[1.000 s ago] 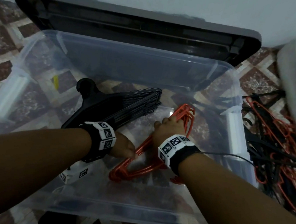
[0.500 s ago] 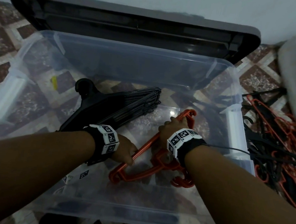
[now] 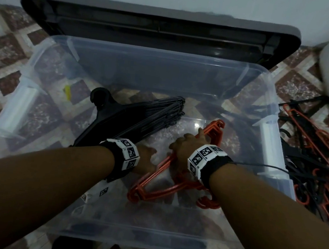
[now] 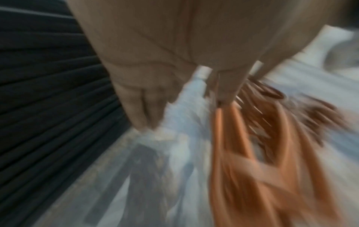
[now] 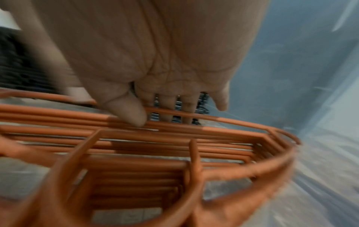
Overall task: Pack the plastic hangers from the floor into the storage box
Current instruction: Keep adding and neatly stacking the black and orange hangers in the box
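Patterned floor (image 3: 9, 53) surrounds our storage box (image 3: 270, 106). Under our right hand (image 3: 187, 146), fingers (image 5: 126, 110) clamp the orange hangers (image 3: 167, 164): light, stiff, tangle-prone, best gripped bundled; left hand (image 3: 144, 158) fingers look relaxed beside them.

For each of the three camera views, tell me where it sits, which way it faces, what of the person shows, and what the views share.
Head view: worn on the head, facing forward and down into the clear storage box; both forearms, the left hand and the right hand show.
Left wrist view: along the left hand toward the box floor, blurred; palm and fingers show, black hangers beside.
Right wrist view: along the right hand; its thumb and fingers grip the orange hangers.
Shared: all three show the orange hangers; the head and left wrist views show the black hangers.
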